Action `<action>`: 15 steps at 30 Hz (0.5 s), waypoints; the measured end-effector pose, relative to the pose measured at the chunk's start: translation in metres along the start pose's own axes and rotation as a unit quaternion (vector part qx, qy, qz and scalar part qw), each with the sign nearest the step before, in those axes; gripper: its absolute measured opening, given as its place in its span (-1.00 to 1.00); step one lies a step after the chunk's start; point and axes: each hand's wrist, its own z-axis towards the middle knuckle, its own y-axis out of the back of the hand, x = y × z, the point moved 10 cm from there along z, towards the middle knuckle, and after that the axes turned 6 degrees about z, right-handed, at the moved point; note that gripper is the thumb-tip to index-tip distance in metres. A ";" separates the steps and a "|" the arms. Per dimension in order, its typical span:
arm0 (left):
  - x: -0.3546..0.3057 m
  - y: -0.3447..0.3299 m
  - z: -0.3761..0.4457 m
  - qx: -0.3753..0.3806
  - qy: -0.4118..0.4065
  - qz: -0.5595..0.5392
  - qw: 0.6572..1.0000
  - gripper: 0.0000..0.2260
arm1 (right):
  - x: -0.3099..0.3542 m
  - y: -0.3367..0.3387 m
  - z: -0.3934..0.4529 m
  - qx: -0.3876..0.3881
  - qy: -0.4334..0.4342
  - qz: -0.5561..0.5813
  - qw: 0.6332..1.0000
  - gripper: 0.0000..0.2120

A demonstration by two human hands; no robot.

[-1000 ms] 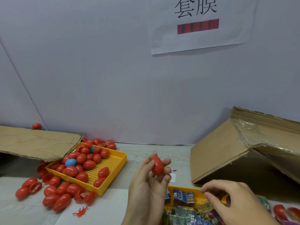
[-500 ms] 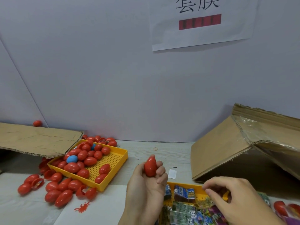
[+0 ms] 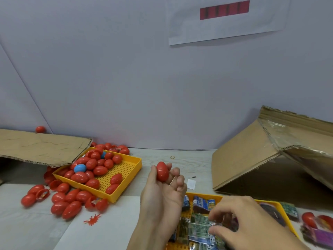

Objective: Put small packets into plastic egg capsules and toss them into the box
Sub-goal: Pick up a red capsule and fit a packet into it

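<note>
Left hand (image 3: pixel 162 193), palm up, holds closed red egg (image 3: pixel 162 171) between thumb and fingers above tabletop (image 3: pixel 191 160). Right hand (image 3: pixel 248 222), fingers curled, reaches into yellow tray (image 3: pixel 203 196) of packets (image 3: pixel 200 230), pinching one. Second yellow tray (image 3: pixel 126 170) at left holds red eggs and one blue egg (image 3: pixel 79 167); more red eggs (image 3: pixel 70 204) spill beside it. Flat cardboard (image 3: pixel 41 147) lies far left. Tipped cardboard box (image 3: pixel 252 156) sits right. Rubber band (image 3: pixel 172 157) near wall. Paper sign (image 3: pixel 225 20) overhead.
</note>
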 end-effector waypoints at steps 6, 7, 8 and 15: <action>0.000 -0.001 -0.001 0.002 -0.001 0.032 0.999 -0.75 | 0.012 -0.029 0.011 0.065 0.015 -0.063 0.996 -0.67; 0.000 0.000 -0.001 0.000 -0.003 0.041 0.999 -0.77 | 0.011 -0.031 0.012 0.067 0.015 -0.067 0.995 -0.70; -0.001 0.000 -0.001 -0.005 -0.006 0.051 0.999 -0.77 | 0.011 -0.032 0.013 0.068 0.017 -0.068 0.995 -0.73; -0.007 0.004 0.001 -0.044 -0.051 0.142 0.988 -0.80 | 0.012 -0.031 0.014 0.054 0.047 -0.046 0.996 -0.77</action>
